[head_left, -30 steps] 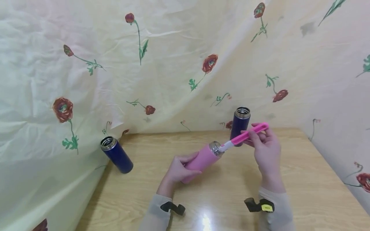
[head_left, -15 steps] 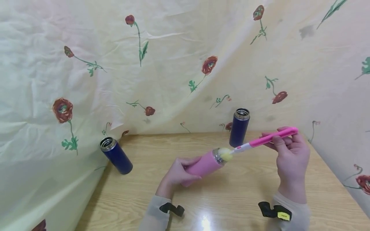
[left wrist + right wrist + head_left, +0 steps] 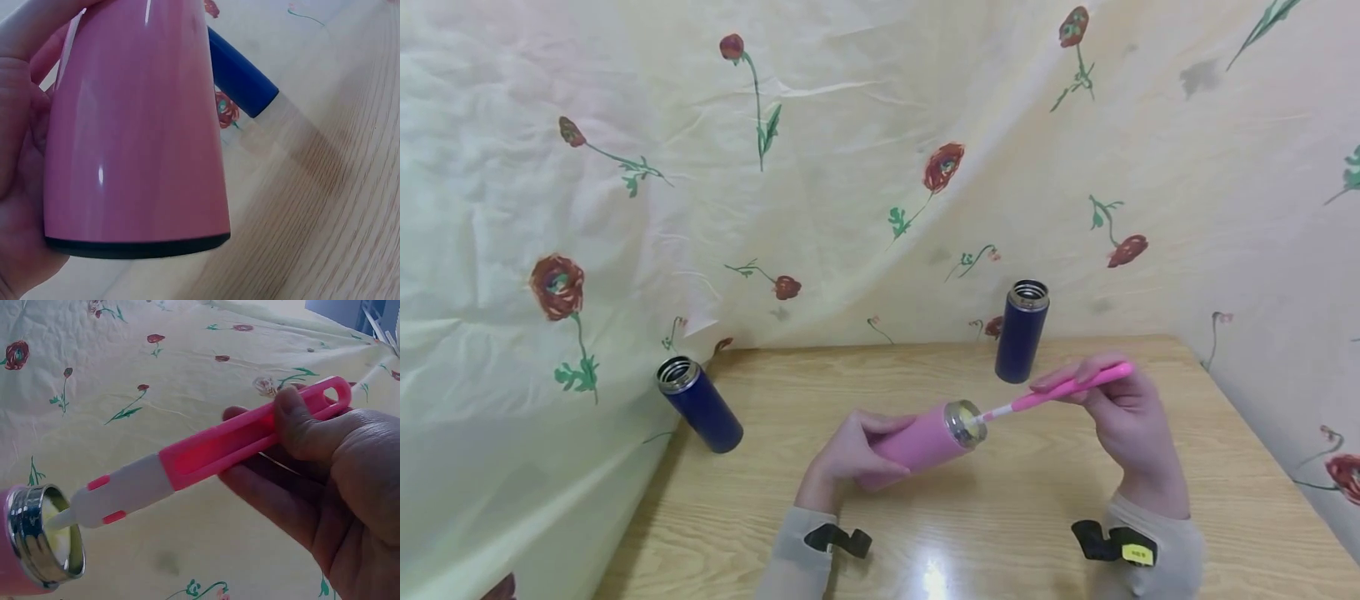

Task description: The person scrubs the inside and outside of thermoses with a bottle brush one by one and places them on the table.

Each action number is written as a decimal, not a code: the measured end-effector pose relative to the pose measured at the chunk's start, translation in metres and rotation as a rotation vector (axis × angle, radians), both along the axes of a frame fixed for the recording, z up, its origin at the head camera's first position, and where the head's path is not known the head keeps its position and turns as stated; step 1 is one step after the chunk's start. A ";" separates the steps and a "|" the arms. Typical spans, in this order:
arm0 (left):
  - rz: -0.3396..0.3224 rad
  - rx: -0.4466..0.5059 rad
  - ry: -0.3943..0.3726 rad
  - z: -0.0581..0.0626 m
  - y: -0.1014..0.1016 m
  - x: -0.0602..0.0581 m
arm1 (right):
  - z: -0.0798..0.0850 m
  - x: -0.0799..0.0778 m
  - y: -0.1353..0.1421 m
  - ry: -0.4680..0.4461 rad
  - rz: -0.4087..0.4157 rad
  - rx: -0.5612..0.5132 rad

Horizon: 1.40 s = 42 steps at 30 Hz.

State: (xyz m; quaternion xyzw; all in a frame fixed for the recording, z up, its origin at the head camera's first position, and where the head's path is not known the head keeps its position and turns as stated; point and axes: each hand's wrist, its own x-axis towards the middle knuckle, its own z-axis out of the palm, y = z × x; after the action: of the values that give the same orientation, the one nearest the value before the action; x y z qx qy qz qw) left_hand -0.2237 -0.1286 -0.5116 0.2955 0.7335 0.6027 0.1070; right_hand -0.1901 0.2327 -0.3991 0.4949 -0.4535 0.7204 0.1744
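My left hand [image 3: 850,454] grips a pink bottle [image 3: 925,442] around its body, tilted with its metal mouth to the right. In the left wrist view the bottle [image 3: 134,144] shows its dark base rim. My right hand [image 3: 1123,417] pinches the pink handle of a bottle brush [image 3: 1060,390] between thumb and fingers. Seen from the right wrist, the brush [image 3: 212,447] has a white neck running into the bottle's mouth. Its pale yellow sponge head [image 3: 57,531] sits just inside the metal rim; the deeper part is hidden.
One dark blue bottle [image 3: 1021,333] stands lidless at the back of the wooden table [image 3: 1000,533]. Another blue bottle [image 3: 703,408] stands at the left, also open-topped. A flowered cloth [image 3: 850,192] hangs behind and along the sides.
The brush was first drawn out rightward until its yellow sponge showed at the mouth, then pushed back slightly inside. The bottle has tipped lower, its mouth turning toward me.
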 end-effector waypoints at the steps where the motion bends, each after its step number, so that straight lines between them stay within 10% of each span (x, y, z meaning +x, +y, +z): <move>1: 0.000 -0.009 0.002 0.001 0.000 0.000 | 0.000 -0.001 0.000 0.002 0.008 0.029; 6: -0.002 -0.011 0.009 0.006 0.004 0.003 | -0.004 -0.002 -0.007 -0.081 -0.041 0.205; 19: 0.124 0.078 -0.064 0.005 0.014 0.000 | 0.004 0.000 -0.047 -0.668 -0.554 0.461; 28: 0.133 0.038 -0.040 0.005 0.012 0.000 | 0.007 -0.005 -0.043 -0.868 -0.645 0.185; 42: 0.115 -0.067 -0.073 -0.001 0.004 -0.001 | 0.006 0.000 -0.016 -0.746 -0.575 -0.157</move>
State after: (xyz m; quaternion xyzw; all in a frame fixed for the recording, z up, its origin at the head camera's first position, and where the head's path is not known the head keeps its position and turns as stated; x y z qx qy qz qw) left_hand -0.2249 -0.1244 -0.5130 0.2270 0.7644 0.5935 0.1088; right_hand -0.1902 0.2172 -0.3927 0.0422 -0.5478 0.8037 0.2287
